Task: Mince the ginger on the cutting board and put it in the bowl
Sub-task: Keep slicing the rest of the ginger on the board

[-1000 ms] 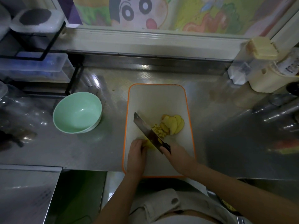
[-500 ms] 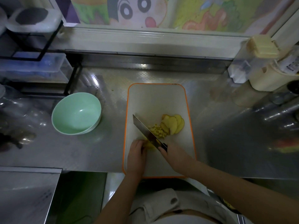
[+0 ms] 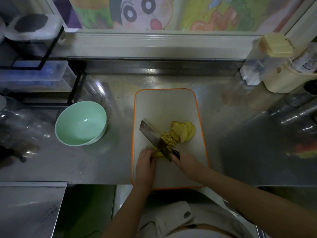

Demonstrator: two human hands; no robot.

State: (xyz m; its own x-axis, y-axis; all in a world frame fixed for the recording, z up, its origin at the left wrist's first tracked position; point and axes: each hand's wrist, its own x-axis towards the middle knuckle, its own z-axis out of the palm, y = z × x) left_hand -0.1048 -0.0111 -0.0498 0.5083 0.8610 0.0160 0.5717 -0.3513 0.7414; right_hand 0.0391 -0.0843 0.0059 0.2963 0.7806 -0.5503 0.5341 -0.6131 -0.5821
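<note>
Dim light. Steel counter (image 3: 240, 134), cartoon mural (image 3: 154, 12) behind, black rack (image 3: 74, 89) w/ plastic boxes (image 3: 34, 74) left.

Dim, underexposed view with a cool grey-green cast. Light is strongest at 12 o'clock, on the painted wall panel (image 3: 154, 12) and the pale sill below it. The steel bench (image 3: 106, 162) carries a small glare spot at 12 o'clock and a streaked highlight toward 10 o'clock, and falls into deep shade toward 3 and 4 o'clock. The cutting board (image 3: 164, 107) is the palest central surface. The bowl (image 3: 80, 124) shows one soft inner highlight. Wide-angle bowing curves straight lines near the edges. The rack (image 3: 34, 48) at 10 o'clock and the containers (image 3: 277, 66) at 2 o'clock are soft and smeared.
</note>
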